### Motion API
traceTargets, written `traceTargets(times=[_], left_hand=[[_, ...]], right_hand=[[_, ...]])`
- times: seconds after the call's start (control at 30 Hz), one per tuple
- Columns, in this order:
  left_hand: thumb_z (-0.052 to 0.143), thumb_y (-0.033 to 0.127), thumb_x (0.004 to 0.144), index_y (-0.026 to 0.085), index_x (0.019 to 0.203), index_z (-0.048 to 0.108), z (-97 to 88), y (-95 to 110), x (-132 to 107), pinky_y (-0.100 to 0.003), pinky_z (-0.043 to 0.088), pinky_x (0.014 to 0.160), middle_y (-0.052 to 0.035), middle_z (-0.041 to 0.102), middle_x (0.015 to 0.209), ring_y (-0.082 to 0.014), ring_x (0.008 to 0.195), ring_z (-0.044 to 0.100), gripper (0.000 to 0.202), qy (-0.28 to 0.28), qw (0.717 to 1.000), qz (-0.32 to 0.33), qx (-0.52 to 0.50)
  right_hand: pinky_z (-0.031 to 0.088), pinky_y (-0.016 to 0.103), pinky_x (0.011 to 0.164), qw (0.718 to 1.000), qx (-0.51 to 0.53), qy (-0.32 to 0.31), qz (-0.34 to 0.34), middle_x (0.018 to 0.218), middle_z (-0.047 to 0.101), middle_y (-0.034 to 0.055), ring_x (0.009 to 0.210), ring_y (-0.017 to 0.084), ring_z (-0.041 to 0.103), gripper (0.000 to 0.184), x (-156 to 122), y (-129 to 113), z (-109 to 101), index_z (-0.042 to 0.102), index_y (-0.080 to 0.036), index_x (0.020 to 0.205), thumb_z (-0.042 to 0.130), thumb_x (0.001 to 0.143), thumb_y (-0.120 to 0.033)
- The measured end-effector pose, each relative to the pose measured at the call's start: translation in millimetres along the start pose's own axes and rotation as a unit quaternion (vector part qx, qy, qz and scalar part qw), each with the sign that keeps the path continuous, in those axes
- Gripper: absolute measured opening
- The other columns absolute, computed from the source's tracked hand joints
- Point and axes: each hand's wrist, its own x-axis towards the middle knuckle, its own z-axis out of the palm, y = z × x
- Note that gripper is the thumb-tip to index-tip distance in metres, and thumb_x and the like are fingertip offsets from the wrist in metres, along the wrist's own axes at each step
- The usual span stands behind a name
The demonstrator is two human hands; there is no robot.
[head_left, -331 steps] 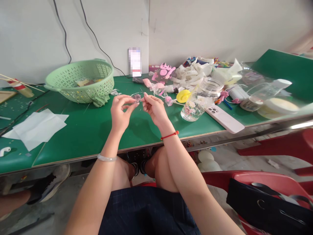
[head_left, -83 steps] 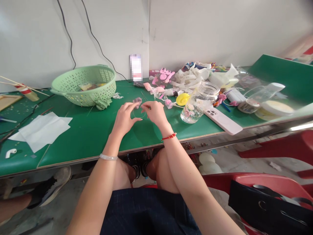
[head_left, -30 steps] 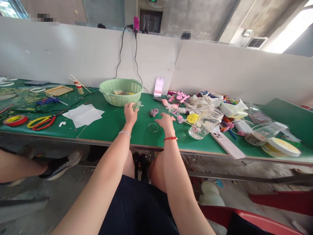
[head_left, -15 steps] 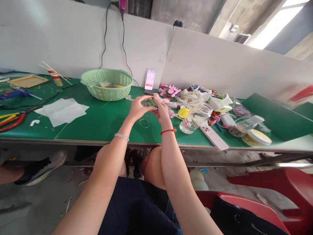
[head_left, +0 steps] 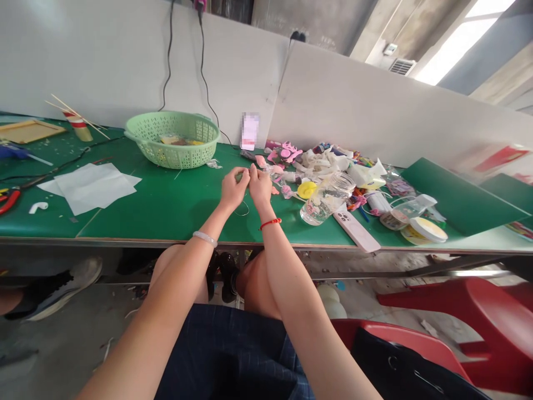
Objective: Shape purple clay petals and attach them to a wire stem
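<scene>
My left hand (head_left: 234, 190) and my right hand (head_left: 260, 186) meet just above the green tabletop, fingertips pressed together. Both are closed. A bit of dull green lump (head_left: 239, 176) shows inside the curl of my left hand; the rest is covered by fingers. What my right fingers pinch is hidden. Below the hands, a thin pale loop of wire or thread (head_left: 243, 212) lies on the table. Small pink pieces (head_left: 275, 169) lie just beyond and to the right of my right hand.
A green basket (head_left: 172, 153) and white paper sheets (head_left: 94, 186) are on the left. To the right stand a tilted clear jar (head_left: 318, 205), a yellow disc (head_left: 307, 189), a pink phone (head_left: 357, 230) and a heap of scraps (head_left: 327, 161). Another phone (head_left: 250, 132) leans on the partition.
My hands have drawn together and closed; the green lump, plainly seen between them before, is now mostly covered. The camera view has turned slightly to the right.
</scene>
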Motion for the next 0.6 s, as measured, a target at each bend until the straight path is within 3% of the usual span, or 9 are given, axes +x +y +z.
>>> traceTargets(times=[0.1,0.23,0.33,0.47,0.6], left_hand=[[0.053,0.017,0.096,0.018,0.088,0.068,-7.5,1,0,-0.028,0.051,0.081,-0.0069,0.077,0.095,-0.0198,0.089,0.07,0.017,0.011,0.998,0.024,0.055],[0.048,0.028,0.103,0.021,0.071,0.058,-13.5,2,-3,-0.03,0.046,0.073,-0.0062,0.069,0.071,-0.0208,0.072,0.065,0.034,0.022,0.989,0.044,0.138],[0.039,0.04,0.107,0.022,0.07,0.055,-13.6,4,-6,-0.031,0.043,0.069,-0.0071,0.063,0.064,-0.0221,0.066,0.064,0.045,0.022,0.981,0.045,0.189],[0.033,0.049,0.108,0.021,0.071,0.061,-12.3,11,-5,-0.033,0.044,0.07,-0.0109,0.065,0.066,-0.026,0.072,0.067,0.054,0.036,0.974,-0.016,0.224],[0.028,0.045,0.109,0.018,0.075,0.068,-14.8,16,0,-0.035,0.046,0.074,-0.0162,0.072,0.077,-0.029,0.08,0.071,0.059,0.025,0.964,-0.073,0.253]], right_hand=[[0.055,0.036,0.082,0.996,-0.025,0.025,0.077,0.097,0.077,0.0139,0.094,0.028,0.074,0.053,-6,-18,-5,0.075,-0.019,0.099,0.03,0.11,-0.044],[0.051,0.033,0.08,0.992,-0.109,0.016,0.065,0.095,0.077,0.0153,0.091,0.028,0.075,0.053,-12,-35,-10,0.076,-0.016,0.094,0.032,0.111,-0.04],[0.046,0.029,0.073,0.983,-0.171,0.029,0.052,0.09,0.077,0.0135,0.085,0.025,0.074,0.056,-17,-39,-12,0.076,-0.016,0.093,0.029,0.112,-0.039],[0.037,0.027,0.065,0.975,-0.218,0.042,0.017,0.087,0.077,0.0129,0.077,0.022,0.071,0.055,-25,-43,-15,0.075,-0.015,0.092,0.03,0.112,-0.038],[0.028,0.028,0.061,0.972,-0.233,0.03,-0.029,0.082,0.075,0.0111,0.069,0.018,0.065,0.05,-32,-48,-21,0.074,-0.014,0.09,0.034,0.111,-0.035]])
